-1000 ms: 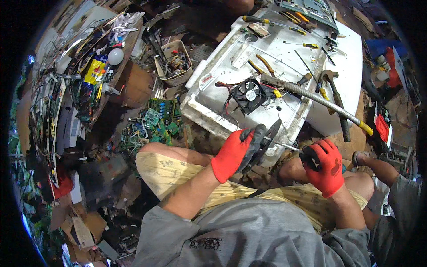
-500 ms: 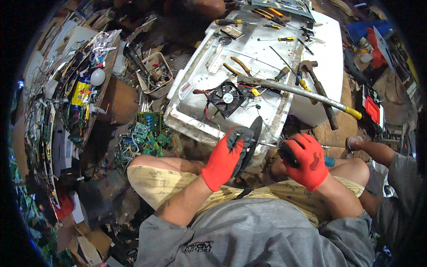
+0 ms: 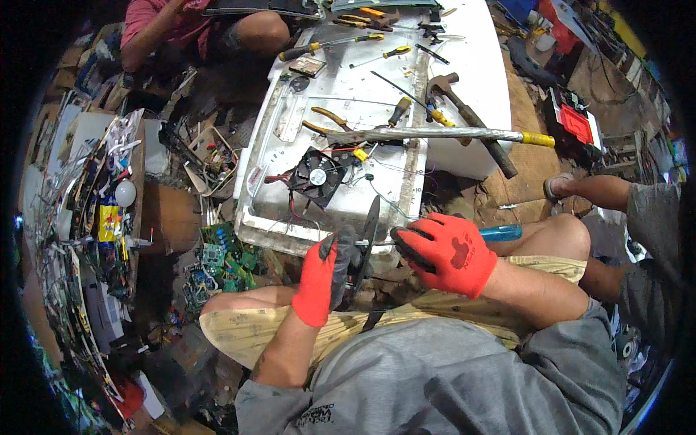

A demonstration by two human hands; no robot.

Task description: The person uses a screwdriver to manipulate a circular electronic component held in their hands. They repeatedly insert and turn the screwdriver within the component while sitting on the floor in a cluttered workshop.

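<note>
My left hand, in a red glove with a dark palm, grips a thin dark round disc, seen almost edge-on. Just right of it, my right hand is closed in a matching glove. Its curled fingers hide whatever they hold. A translucent blue handle-like piece shows beyond the right wrist, over my leg; whether the hand touches it is unclear. In front of both hands, a black computer fan with loose wires lies on a dirty white panel.
Across the panel lie a metal pipe with a yellow end, a hammer, pliers and several screwdrivers. Circuit boards and a bin of scrap are at left. Another person sits at the far left; a leg shows at right.
My view has shifted, bringing the far person into sight. My right hand has come nearer the disc, which now appears more edge-on. The metal shaft between my hands is no longer visible.
</note>
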